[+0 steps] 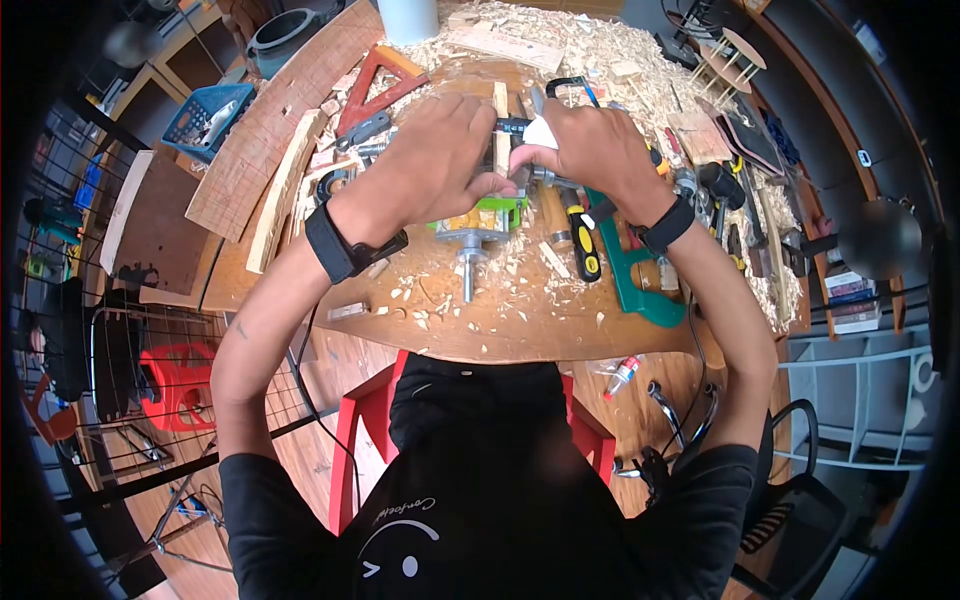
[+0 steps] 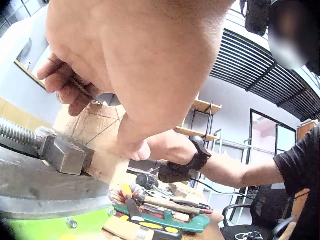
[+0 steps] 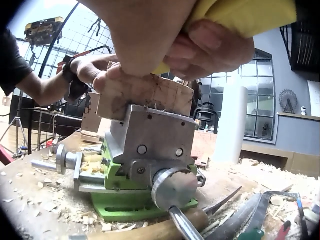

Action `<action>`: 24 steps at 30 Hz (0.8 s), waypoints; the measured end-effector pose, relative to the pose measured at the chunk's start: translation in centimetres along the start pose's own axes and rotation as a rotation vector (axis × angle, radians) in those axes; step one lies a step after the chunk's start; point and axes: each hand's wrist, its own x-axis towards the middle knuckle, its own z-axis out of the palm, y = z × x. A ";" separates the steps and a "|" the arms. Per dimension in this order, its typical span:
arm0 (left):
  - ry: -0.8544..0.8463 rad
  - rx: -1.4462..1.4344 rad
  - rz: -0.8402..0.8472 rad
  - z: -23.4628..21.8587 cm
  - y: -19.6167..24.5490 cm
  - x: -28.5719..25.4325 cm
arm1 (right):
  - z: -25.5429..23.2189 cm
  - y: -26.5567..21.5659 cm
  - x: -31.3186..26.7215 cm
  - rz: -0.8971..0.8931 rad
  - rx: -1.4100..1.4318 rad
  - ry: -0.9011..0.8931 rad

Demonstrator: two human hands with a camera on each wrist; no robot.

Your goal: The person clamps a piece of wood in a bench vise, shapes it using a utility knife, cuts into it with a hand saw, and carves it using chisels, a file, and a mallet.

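Note:
A pale wooden block (image 3: 172, 95) (image 2: 102, 127) stands clamped in the metal jaws of a green and silver vise (image 3: 155, 137). My left hand (image 1: 430, 155) (image 2: 125, 65) grips the block, its thumb against the near side and its fingers curled at the far edge. From the other side my right hand (image 1: 600, 150) reaches over the block's top, pinching a folded sheet of yellow sandpaper (image 3: 245, 16). Its white back shows in the head view. Right thumb and fingertips sit right at the block's top edge. The hands partly hide the block from above.
Wood shavings (image 1: 620, 75) cover the bench's far side. Right of the vise lie a yellow-black handled tool (image 1: 584, 245) and a green-handled saw (image 1: 640, 290). Boards (image 1: 285, 195), a red triangular square (image 1: 380, 85) and a blue basket (image 1: 205, 118) are at left. A white cylinder (image 3: 232, 125) stands behind.

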 end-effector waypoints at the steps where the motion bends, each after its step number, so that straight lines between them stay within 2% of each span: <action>1: 0.000 -0.001 0.000 0.1 0.0 0.0 | -0.1 -0.1 0.0 0.000 0.000 -0.001; 13: 0.056 0.023 0.049 0.4 0.7 -0.3 | -1.3 -0.9 -1.2 0.016 -0.012 -0.011; 22: 0.070 0.053 -0.005 0.7 1.7 -0.8 | -1.4 -1.0 -1.9 -0.014 -0.032 -0.039; 24: 0.022 0.021 -0.018 0.6 1.1 -0.7 | -1.0 -0.6 -1.7 -0.045 0.032 -0.020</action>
